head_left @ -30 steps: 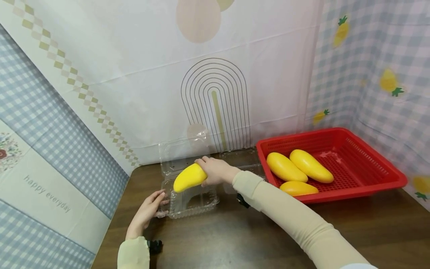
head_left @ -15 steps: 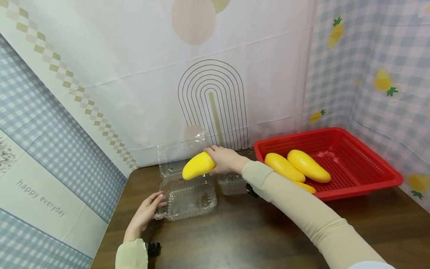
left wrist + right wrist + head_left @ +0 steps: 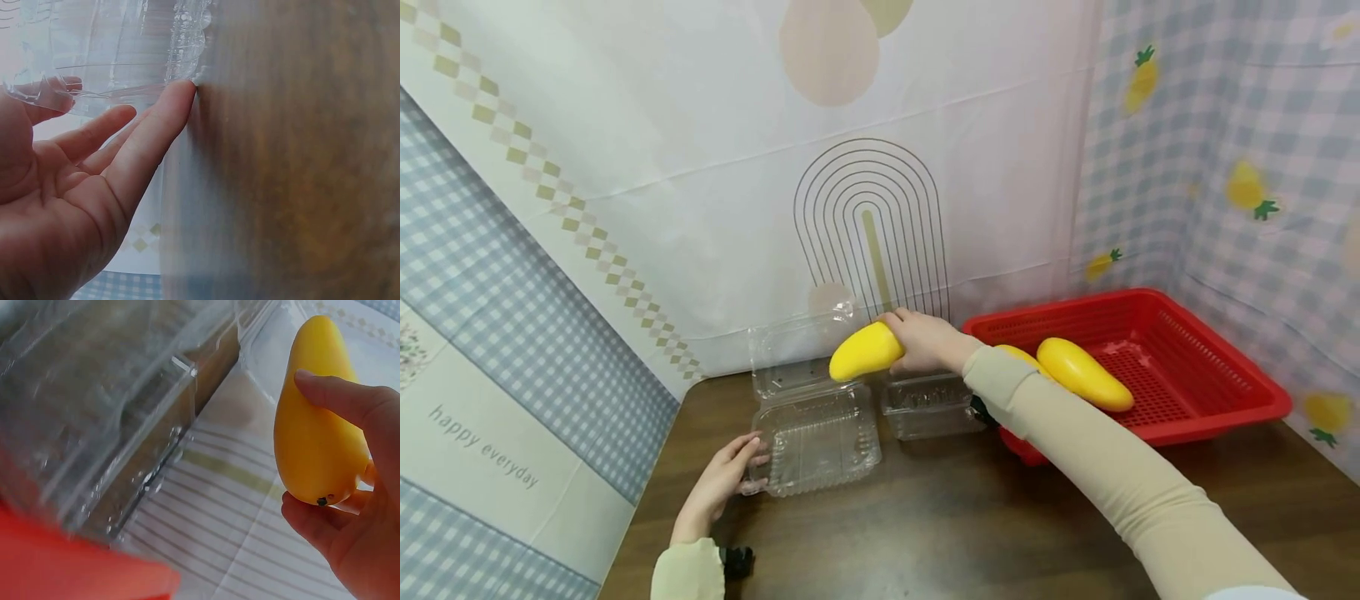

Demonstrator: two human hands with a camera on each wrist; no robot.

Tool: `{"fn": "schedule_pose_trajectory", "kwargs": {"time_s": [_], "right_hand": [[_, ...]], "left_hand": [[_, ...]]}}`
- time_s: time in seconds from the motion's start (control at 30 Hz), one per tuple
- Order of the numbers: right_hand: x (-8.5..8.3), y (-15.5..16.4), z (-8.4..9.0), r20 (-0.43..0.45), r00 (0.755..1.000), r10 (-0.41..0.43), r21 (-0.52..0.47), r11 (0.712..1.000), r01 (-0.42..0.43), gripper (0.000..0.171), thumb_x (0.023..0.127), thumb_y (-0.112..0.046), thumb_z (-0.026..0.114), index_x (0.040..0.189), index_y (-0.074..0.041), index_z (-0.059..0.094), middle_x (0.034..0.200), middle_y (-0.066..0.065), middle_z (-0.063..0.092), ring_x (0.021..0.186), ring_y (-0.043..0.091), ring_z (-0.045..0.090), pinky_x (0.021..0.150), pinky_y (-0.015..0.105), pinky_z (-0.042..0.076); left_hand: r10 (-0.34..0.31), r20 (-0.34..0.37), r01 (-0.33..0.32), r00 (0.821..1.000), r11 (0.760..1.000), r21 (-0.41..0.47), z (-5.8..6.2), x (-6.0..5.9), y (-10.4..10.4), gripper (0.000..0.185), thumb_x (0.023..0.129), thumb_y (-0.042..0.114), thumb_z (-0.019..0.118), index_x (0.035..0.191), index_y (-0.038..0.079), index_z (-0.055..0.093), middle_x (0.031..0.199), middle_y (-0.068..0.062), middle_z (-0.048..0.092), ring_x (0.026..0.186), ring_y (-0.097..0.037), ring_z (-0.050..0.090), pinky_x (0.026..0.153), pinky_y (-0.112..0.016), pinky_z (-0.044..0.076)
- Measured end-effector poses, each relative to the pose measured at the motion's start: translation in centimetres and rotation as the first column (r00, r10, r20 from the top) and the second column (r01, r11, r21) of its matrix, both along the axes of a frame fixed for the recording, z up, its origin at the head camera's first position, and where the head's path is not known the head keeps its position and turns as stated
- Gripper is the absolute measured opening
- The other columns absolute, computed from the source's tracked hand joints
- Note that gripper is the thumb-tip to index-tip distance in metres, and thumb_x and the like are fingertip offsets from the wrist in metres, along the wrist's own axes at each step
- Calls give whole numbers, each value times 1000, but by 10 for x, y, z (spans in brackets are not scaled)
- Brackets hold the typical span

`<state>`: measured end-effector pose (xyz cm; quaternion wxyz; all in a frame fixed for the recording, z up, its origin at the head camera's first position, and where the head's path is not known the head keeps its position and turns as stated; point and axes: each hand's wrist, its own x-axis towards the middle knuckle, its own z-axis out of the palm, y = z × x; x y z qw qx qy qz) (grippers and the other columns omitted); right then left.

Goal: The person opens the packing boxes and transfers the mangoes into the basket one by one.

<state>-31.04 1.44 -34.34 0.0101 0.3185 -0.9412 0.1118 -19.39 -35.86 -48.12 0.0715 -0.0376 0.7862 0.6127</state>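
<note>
My right hand point(image 3: 925, 340) grips a yellow mango point(image 3: 867, 352) at its thick end. It hangs above the open clear clamshell box point(image 3: 823, 442), overlapping the raised lid point(image 3: 792, 354) in the head view. The right wrist view has the thumb along one side of the mango point(image 3: 319, 419) and fingers beneath, near a small dark stem mark. My left hand point(image 3: 722, 475) touches the left edge of the box. Its fingers are extended in the left wrist view, fingertips right at the ridged rim point(image 3: 187, 47).
A second clear box point(image 3: 932, 408) stands right of the first, against the back cloth. Further right is a red basket point(image 3: 1225, 367) holding several mangoes point(image 3: 1084, 373), partly hidden by my right sleeve. The wooden tabletop point(image 3: 880, 542) extends in front.
My right hand has carried the mango up and to the right, from low over the box base to above its back right corner. The left hand stays at the box edge.
</note>
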Motion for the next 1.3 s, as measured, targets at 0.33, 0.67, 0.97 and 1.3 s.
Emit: {"fn": "schedule_pose_trajectory", "kwargs": {"time_s": [0.33, 0.67, 0.97, 1.3], "right_hand": [[-6, 33, 2, -12, 999, -44, -9, 999, 44, 87, 82, -31, 85, 151, -5, 40, 139, 17, 51, 119, 32, 57, 98, 50, 50], [-5, 78, 3, -15, 994, -106, -2, 994, 106, 88, 81, -33, 84, 151, -3, 40, 139, 20, 52, 117, 36, 57, 97, 55, 50], [-4, 119, 4, -31, 991, -133, -5, 991, 132, 86, 81, -28, 83, 150, 1, 40, 138, 23, 51, 115, 37, 57, 97, 57, 49], [1, 144, 6, -26, 988, -155, -22, 988, 155, 86, 84, -30, 81, 150, 3, 37, 140, 27, 49, 119, 41, 56, 99, 60, 47]], "left_hand": [[0, 4, 0, 1000, 1000, -4, -1, 1, 2, 54, 110, 27, 44, 152, -5, 34, 146, -34, 41, 134, -46, 45, 83, -41, 60], [10, 7, -10, 1000, 1000, -3, -3, 2, 4, 55, 110, 30, 45, 151, -5, 35, 145, -35, 43, 134, -46, 45, 82, -40, 60], [-11, 3, 11, 1000, 1000, -2, -3, 0, 3, 56, 109, 28, 45, 151, -8, 33, 144, -37, 41, 134, -48, 44, 83, -43, 60], [1, 2, -1, 1000, 1000, -8, -1, -1, 1, 57, 110, 30, 45, 151, -7, 34, 145, -37, 42, 133, -47, 45, 83, -42, 60]]}}
